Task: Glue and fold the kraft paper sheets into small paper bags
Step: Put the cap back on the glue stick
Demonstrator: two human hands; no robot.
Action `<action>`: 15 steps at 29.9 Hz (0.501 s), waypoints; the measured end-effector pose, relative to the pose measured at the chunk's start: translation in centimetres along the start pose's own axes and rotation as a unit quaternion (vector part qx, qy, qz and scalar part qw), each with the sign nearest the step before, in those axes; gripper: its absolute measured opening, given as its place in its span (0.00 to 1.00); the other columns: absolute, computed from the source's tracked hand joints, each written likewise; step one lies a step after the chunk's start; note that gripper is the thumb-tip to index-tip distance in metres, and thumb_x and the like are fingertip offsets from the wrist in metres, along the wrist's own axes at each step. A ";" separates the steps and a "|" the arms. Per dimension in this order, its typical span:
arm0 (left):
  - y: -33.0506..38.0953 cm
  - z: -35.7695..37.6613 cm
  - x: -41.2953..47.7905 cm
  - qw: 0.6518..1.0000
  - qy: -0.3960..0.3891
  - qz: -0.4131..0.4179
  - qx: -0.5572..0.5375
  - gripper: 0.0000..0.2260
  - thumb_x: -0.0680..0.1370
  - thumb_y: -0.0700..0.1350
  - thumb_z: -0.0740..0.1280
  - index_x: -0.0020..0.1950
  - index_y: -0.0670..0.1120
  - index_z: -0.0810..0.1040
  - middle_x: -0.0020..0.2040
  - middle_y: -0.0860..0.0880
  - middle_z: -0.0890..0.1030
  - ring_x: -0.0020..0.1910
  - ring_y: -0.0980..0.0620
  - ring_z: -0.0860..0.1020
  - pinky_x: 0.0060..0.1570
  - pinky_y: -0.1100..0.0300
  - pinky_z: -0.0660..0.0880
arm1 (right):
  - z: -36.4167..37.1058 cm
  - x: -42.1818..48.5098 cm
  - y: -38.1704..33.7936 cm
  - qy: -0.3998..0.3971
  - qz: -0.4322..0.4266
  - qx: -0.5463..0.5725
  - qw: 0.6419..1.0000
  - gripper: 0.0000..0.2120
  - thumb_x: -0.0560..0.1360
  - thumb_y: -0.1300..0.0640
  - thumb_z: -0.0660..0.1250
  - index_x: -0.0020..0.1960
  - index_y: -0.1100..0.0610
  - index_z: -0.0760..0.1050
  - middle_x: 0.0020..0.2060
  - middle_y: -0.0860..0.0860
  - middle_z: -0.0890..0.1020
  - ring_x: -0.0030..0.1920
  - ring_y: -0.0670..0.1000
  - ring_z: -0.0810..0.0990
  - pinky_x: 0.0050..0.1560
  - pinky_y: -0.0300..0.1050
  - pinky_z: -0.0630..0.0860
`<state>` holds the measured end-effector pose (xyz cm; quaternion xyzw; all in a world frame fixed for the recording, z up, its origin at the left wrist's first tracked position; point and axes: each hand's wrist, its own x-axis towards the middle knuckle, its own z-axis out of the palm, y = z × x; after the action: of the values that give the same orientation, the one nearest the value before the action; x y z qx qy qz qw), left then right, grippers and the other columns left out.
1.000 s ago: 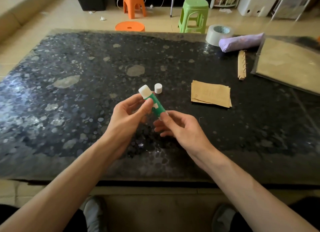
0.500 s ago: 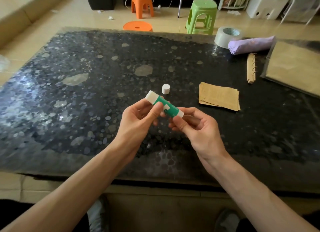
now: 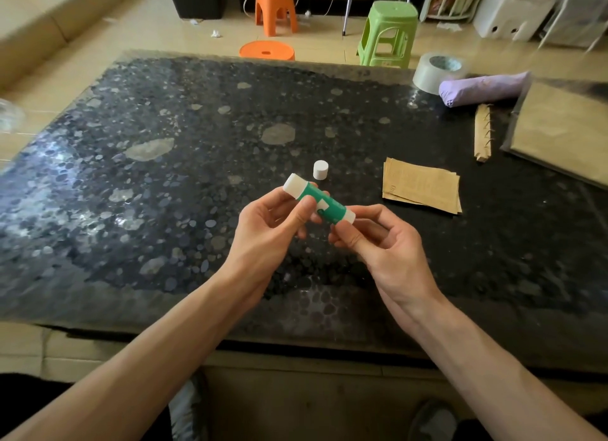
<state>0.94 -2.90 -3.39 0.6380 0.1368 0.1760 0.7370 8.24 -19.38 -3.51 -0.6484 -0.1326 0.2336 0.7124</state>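
A green glue stick (image 3: 324,205) with white ends lies slanted in the air above the dark speckled table (image 3: 164,177). My left hand (image 3: 273,230) grips its green body between thumb and fingers. My right hand (image 3: 385,246) pinches its lower white end. The stick's white cap (image 3: 320,169) stands on the table just behind it. A small stack of folded kraft paper pieces (image 3: 422,188) lies to the right of the hands. A larger pile of kraft sheets (image 3: 566,129) sits at the far right edge.
A roll of grey tape (image 3: 439,72), a rolled purple bundle (image 3: 483,88) and a narrow strip of kraft paper (image 3: 482,132) lie at the back right. Orange stools (image 3: 274,7) and a green stool (image 3: 388,32) stand on the floor beyond the table.
The glue stick has tipped from steep to nearly level in my hands. My right fingers have shifted to the stick's lower white end.
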 end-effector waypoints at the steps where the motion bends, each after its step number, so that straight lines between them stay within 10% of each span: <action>1: 0.0 -0.1 0.0 1.000 0.001 0.000 0.001 0.10 0.82 0.46 0.68 0.61 0.44 0.83 0.47 0.43 0.84 0.40 0.55 0.77 0.48 0.57 0.74 | 0.0 0.0 0.0 -0.005 0.007 0.009 1.000 0.13 0.76 0.56 0.74 0.60 0.57 0.81 0.52 0.53 0.88 0.53 0.54 0.87 0.57 0.48 0.83; 15: -0.3 0.1 -0.1 1.000 -0.001 0.002 -0.005 0.11 0.82 0.44 0.67 0.61 0.41 0.82 0.44 0.48 0.84 0.39 0.57 0.78 0.44 0.61 0.74 | 0.1 0.0 0.0 -0.012 0.044 0.037 0.998 0.15 0.79 0.51 0.70 0.60 0.59 0.83 0.48 0.57 0.87 0.51 0.57 0.87 0.55 0.49 0.84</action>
<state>0.96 -3.06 -3.65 0.6346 0.1337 0.1776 0.7402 8.25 -19.30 -3.47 -0.6237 -0.1038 0.2778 0.7232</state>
